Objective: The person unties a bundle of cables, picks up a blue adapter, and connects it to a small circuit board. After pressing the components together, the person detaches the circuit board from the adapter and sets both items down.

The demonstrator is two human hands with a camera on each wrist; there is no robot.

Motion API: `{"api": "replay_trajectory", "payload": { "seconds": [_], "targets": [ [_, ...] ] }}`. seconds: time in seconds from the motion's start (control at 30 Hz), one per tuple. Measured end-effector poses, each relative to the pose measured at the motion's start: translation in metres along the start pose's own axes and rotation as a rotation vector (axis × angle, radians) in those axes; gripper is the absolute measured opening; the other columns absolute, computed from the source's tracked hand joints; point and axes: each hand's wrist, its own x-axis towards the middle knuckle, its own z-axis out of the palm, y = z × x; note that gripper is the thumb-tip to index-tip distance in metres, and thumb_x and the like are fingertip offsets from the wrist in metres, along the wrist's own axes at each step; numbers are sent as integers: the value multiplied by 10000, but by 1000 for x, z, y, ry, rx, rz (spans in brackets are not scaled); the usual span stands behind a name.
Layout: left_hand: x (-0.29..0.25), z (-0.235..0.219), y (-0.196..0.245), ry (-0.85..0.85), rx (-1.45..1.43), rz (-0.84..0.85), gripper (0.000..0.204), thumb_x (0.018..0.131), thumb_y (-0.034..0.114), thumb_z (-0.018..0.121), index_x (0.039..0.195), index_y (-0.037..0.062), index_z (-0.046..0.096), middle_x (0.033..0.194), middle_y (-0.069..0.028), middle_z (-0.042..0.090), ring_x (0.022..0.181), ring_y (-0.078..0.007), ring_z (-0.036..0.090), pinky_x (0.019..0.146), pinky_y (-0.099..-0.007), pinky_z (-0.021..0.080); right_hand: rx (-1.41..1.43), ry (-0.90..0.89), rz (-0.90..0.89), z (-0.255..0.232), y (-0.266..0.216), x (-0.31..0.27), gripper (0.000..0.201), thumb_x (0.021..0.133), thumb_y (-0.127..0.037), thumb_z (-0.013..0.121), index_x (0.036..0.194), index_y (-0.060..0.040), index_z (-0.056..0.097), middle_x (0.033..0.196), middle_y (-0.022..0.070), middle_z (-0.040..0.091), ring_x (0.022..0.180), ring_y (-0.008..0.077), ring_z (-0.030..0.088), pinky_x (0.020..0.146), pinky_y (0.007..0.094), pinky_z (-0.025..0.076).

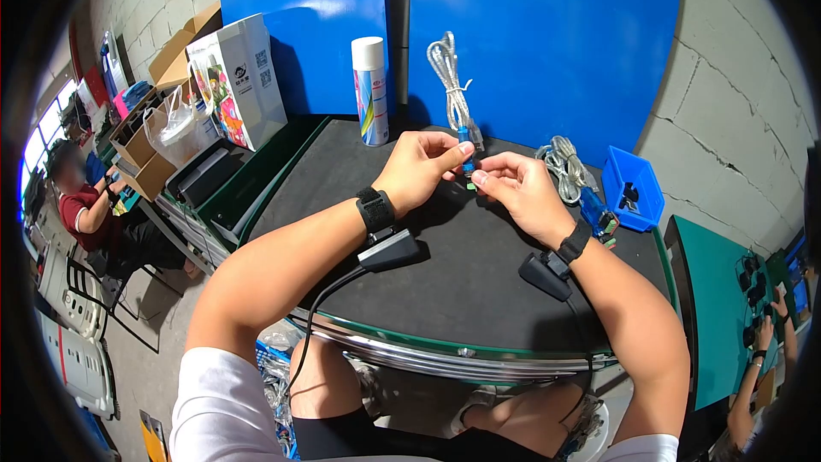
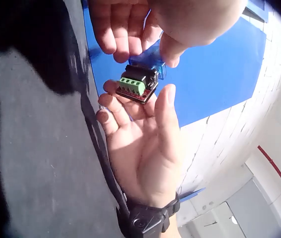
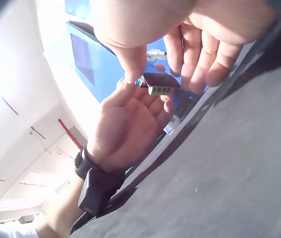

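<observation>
Both hands meet over the dark table mat around a blue translucent cable adapter [image 2: 153,55]. My left hand [image 1: 416,173] pinches its blue housing between thumb and fingers. At its near end is a small board with a black part and a green terminal block [image 2: 132,86]. My right hand [image 1: 523,195] holds this board end, fingers behind it and thumb at its side. A clear coiled cable [image 1: 451,77], tied in a bundle, stands up behind the hands from the adapter. In the right wrist view the green terminal block [image 3: 160,91] shows between the hands.
Right of the hands lie another coiled cable [image 1: 566,164] and a blue adapter [image 1: 596,210] with green terminals. A blue bin [image 1: 614,178] holds small black parts. A spray can [image 1: 369,94] stands behind the left hand. Blue panels [image 1: 547,43] close off the back. Another person [image 1: 81,201] sits far left.
</observation>
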Motion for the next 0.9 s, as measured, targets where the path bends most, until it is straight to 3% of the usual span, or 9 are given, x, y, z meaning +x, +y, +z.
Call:
{"api": "replay_trajectory", "payload": {
  "seconds": [0.23,0.3,0.43,0.53,0.6,0.8,0.9],
  "targets": [
    [0,2,-3,-54,-34,0,294,1058,322,763,951,49,743,853,16,718,776,-52,616,743,-240,499,-64,-88,36,-5,7,4,244,1022,-204,802,1054,24,722,919,14,709,807,62,656,713,236,532],
    [1,2,-5,-58,-24,13,295,1060,321,761,948,49,737,846,16,713,774,-51,613,741,-238,494,-99,-70,5,-4,5,5,267,1000,-194,821,970,54,728,809,-25,665,703,6,546,605,219,454],
    [1,4,-6,-40,-22,-2,303,1065,315,754,924,50,718,831,18,699,765,-49,606,733,-242,486,-341,-68,-15,-5,-3,3,213,1026,-190,794,1016,10,719,892,-6,683,767,49,616,674,229,505],
    [1,5,-7,-30,-14,-6,309,1074,315,740,914,52,711,816,22,692,754,-48,600,723,-242,480,-240,-50,-52,-3,-1,4,281,1018,-219,798,952,44,722,792,-13,665,699,12,544,603,224,453],
    [1,5,-7,-26,-24,-6,313,1080,315,731,912,51,711,809,22,690,748,-48,597,715,-242,475,-13,-88,67,-2,-1,3,283,1019,-229,797,974,40,725,795,-11,671,698,24,558,604,237,463],
    [-4,7,4,16,32,-82,324,1092,310,711,892,56,705,797,20,688,740,-44,584,706,-239,454,-133,-93,69,-2,-2,7,258,1037,-211,779,1017,39,724,833,-11,682,703,27,565,607,232,455],
    [-4,6,1,13,23,-87,330,1091,316,713,880,62,697,795,21,688,733,-45,580,702,-237,451,-40,-122,74,-1,-3,4,240,1051,-193,759,1025,42,716,862,-3,679,728,30,567,627,229,458]
  ]
}}
